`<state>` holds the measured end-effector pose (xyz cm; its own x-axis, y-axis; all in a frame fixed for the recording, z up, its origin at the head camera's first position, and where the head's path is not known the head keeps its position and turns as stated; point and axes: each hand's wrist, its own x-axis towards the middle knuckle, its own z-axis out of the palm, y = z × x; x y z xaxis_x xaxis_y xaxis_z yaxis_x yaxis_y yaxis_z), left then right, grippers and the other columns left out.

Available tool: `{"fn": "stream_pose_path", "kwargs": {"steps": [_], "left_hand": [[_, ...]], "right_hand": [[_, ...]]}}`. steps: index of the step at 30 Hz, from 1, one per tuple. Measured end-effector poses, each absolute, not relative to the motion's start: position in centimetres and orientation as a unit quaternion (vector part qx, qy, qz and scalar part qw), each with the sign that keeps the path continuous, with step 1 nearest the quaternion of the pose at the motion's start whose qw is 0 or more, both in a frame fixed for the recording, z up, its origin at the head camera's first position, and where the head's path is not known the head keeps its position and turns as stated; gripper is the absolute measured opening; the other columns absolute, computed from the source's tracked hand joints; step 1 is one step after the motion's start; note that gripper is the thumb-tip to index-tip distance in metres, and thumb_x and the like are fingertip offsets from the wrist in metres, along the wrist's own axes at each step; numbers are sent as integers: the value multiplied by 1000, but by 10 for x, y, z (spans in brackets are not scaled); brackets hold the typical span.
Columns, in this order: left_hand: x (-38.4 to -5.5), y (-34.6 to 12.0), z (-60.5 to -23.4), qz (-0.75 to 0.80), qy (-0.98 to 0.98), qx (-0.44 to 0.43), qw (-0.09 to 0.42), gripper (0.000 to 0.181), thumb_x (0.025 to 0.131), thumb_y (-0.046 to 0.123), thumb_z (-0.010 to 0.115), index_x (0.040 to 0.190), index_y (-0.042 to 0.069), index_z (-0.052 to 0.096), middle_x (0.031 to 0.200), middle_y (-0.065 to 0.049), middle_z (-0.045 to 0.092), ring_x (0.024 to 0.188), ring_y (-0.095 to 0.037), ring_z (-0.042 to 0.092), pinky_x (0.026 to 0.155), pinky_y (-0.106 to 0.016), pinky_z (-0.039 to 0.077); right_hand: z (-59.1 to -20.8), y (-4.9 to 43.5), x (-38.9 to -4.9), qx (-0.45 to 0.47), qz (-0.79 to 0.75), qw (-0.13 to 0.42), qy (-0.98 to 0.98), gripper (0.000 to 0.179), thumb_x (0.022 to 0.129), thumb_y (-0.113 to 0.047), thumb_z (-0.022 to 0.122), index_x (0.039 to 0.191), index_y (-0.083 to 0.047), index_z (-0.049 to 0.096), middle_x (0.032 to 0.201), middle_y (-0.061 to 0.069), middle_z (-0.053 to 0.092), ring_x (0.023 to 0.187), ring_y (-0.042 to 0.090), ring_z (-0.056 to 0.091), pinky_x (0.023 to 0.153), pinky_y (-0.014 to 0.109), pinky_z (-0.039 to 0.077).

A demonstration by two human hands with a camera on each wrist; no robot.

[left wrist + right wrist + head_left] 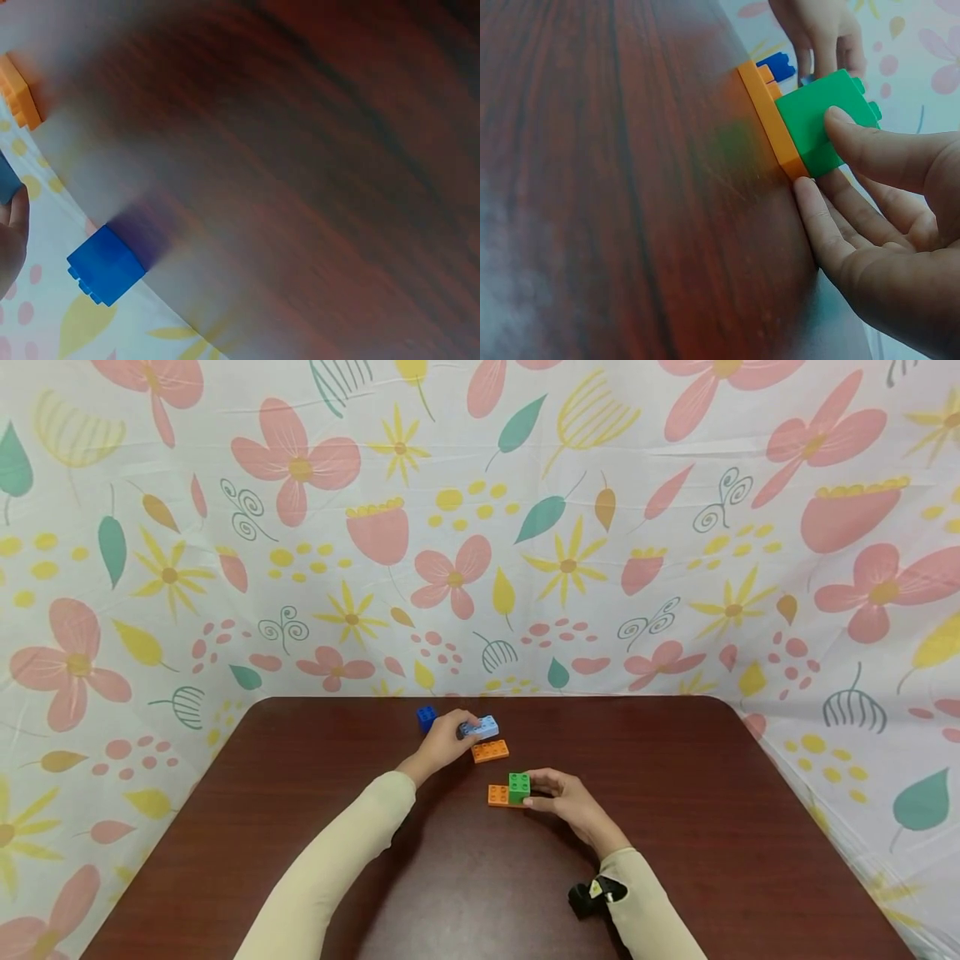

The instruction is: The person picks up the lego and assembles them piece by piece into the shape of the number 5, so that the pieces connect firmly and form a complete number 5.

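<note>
My right hand holds a green toy building block between thumb and fingers. The block sits on the right end of a flat orange brick, and a fingertip touches the orange brick's end in the right wrist view. Farther back, my left hand pinches a light blue studded brick; its left part is hidden under the fingers. Just in front of that lies a second orange brick. A dark blue block stands left of my left hand, also seen whole in the left wrist view.
The dark brown table carries all the bricks. A floral cloth hangs behind its far edge and along both sides. On my right wrist sits a black strapped device.
</note>
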<state>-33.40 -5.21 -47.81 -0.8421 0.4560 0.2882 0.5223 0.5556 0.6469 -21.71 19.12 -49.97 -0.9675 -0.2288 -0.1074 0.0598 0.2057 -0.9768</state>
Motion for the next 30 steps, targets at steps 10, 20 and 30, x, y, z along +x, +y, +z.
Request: {"fn": "stream_pose_path", "kwargs": {"steps": [10,20,30], "left_hand": [[-324,-64,-480,-403,-861,-306,57,18,88,11,71,105,7,67,109,-7,65,102,-22,60,90,-37,51],[-316,-71,-482,-419,-850,-314,65,19,88,10,71,106,8,67,113,-8,64,106,-23,60,92,-41,50],[-303,-74,-478,-435,-842,-314,62,20,88,11,71,108,11,68,115,-4,64,104,-19,60,88,-35,52]], "right_hand": [[-498,191,-216,-57,-622,109,774,47,87,-9,71,130,-2,55,127,15,58,119,32,52,91,40,49],[-499,191,-217,-49,-621,111,774,47,86,-10,72,130,-4,56,129,14,57,121,32,51,91,40,49],[-500,191,-217,-57,-624,114,771,48,86,-11,72,131,-3,55,129,16,57,122,33,50,91,40,49]]}}
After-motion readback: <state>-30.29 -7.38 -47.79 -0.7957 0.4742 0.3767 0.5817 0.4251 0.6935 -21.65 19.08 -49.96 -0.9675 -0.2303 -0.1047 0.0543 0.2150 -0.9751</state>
